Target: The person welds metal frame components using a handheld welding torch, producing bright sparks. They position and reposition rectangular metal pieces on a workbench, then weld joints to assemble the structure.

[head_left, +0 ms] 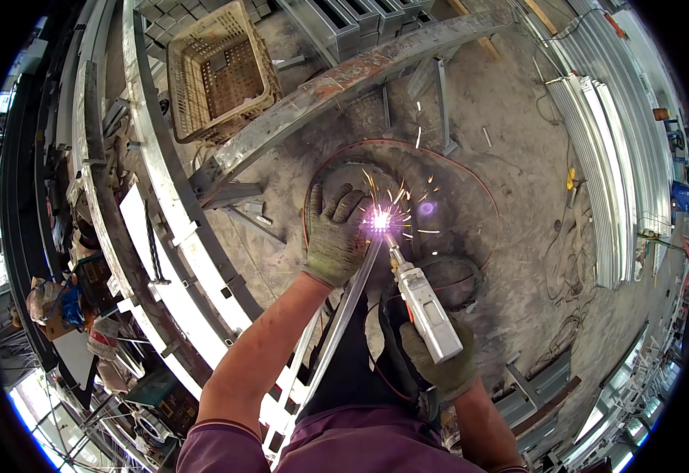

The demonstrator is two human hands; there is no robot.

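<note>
My right hand [444,364], in a dirty work glove, is wrapped round a boxy silver welding gun [429,314]. Its narrow nozzle points up and left into a bright violet-white glare [380,221], where orange sparks fly off. A long, thin metal bar [344,315] runs from beside my body up to that glare, which hides its far end. Just left of the glare, my gloved left hand [334,244] has its fingers stretched out and apart. Whether its thumb side touches the bar I cannot tell.
A curved-looking rusty steel beam [313,98] on legs crosses ahead. Beyond it stands a yellowish plastic crate [222,71]. Long steel rails [167,181] lie to the left. Metal profiles [600,173] are stacked at right. A reddish hose [495,205] loops over the concrete floor [518,169].
</note>
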